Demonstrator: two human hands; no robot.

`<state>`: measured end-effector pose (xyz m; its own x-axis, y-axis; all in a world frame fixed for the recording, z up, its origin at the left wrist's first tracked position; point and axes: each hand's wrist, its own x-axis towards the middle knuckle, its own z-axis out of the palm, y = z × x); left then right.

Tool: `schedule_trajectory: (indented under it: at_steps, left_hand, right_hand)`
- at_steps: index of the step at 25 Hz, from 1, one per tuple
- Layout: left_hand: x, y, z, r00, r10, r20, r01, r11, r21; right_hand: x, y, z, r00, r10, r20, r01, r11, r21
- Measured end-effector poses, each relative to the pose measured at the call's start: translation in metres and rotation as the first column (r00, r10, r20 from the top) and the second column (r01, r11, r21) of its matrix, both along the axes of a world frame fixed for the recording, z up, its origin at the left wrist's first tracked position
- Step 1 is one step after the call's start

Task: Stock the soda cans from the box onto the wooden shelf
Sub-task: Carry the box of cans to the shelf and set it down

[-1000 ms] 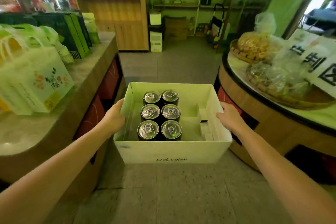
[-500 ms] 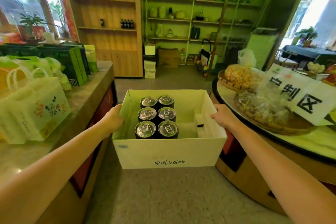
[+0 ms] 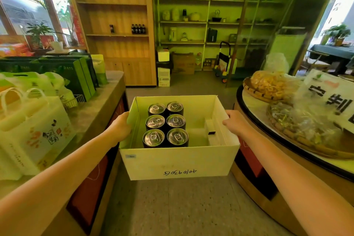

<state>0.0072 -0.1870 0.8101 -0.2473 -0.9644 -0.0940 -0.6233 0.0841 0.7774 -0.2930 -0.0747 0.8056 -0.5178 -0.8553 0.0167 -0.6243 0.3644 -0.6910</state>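
Fingers (image 3: 228, 116) of the right hand (image 3: 236, 123) curl over the right rim of a white cardboard box (image 3: 178, 161), clamped on the cardboard; the left hand (image 3: 119, 129) grips the opposite wall, thumb at the rim, its other fingers hidden behind the side; the box hangs level between the two, clear of the speckled floor (image 3: 172, 207). Six soda cans (image 3: 155, 121) stand upright inside, in two rows of three, touching one another and set in the half nearer the left fingers; just inside the right fingers lies a white cardboard insert (image 3: 214, 140) with a small dark piece on it. Handwritten digits mark the box's near face. Outward from the left fingers runs a long counter (image 3: 99, 107) carrying pale paper bags (image 3: 34, 132) and dark green gift boxes (image 3: 76, 74); outward from the right fingers curves a round counter (image 3: 252, 104) with wrapped snack baskets (image 3: 268, 86) and a white sign (image 3: 329, 96). Well beyond the fingers, straight ahead and a little to the left, stands the wooden shelf (image 3: 115, 15), a short row of dark bottles (image 3: 138, 28) and one lone dark item on one board; to its right a green-lit shelving unit (image 3: 191, 22) holds jars and kettles, with a hand truck (image 3: 224, 61) parked at its foot.
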Motion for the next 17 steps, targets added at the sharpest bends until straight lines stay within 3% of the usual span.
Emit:
schedule_trajectory:
  at_steps: [9,17]
  left_hand:
    - [-0.100,-0.181,0.020,0.993,0.120,-0.002,-0.120,0.992,-0.032]
    - [-0.164,-0.353,0.029,0.992,0.127,-0.011,-0.127,0.990,-0.055]
  right_hand:
    - [-0.111,-0.211,0.022,0.994,0.105,-0.035,-0.107,0.993,-0.042]
    - [-0.176,-0.394,0.034,0.986,0.168,-0.019,-0.169,0.986,-0.018]
